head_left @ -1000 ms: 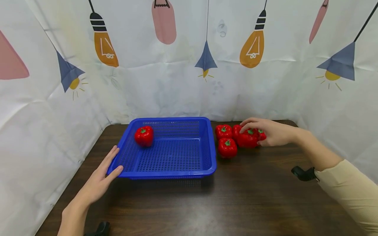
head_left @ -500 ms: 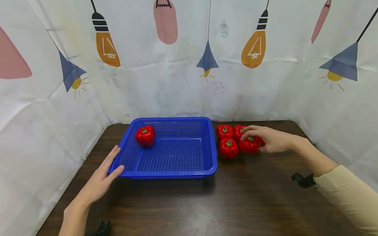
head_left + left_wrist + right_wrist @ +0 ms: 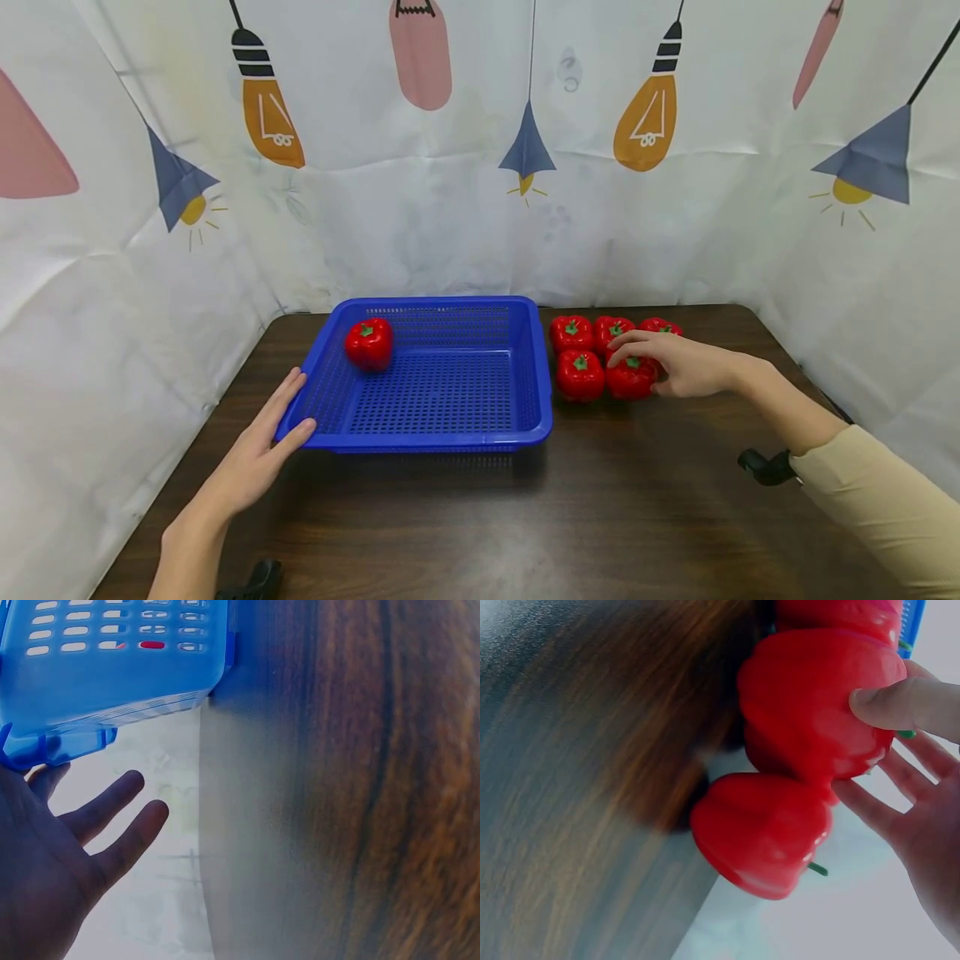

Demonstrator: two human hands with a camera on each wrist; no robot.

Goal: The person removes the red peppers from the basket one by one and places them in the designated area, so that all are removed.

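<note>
My right hand [image 3: 690, 364] holds a red bell pepper [image 3: 628, 381] with a green stem, at the front of a cluster on the table. In the right wrist view the thumb presses the side of that bell pepper [image 3: 810, 697], and the other fingers lie over its stem side. Another bell pepper [image 3: 765, 832] sits close by it there. At the left, my left hand [image 3: 243, 467] rests against the corner of a blue plastic basket [image 3: 442, 440], fingers fairly straight. Its spread fingers also show under the basket rim in the left wrist view. One bell pepper [image 3: 369, 345] stands inside the basket.
Several more red bell peppers stand right of the basket, among them a front-left one [image 3: 580, 377] and a back one [image 3: 572, 333]. A dark wooden table [image 3: 450, 533] lies beneath. A printed white curtain [image 3: 450, 225] closes off the back and sides.
My right hand has come nearer to me with the bell pepper, bringing it beside the front-left one. The peppers behind show more now. The left hand stays at the basket.
</note>
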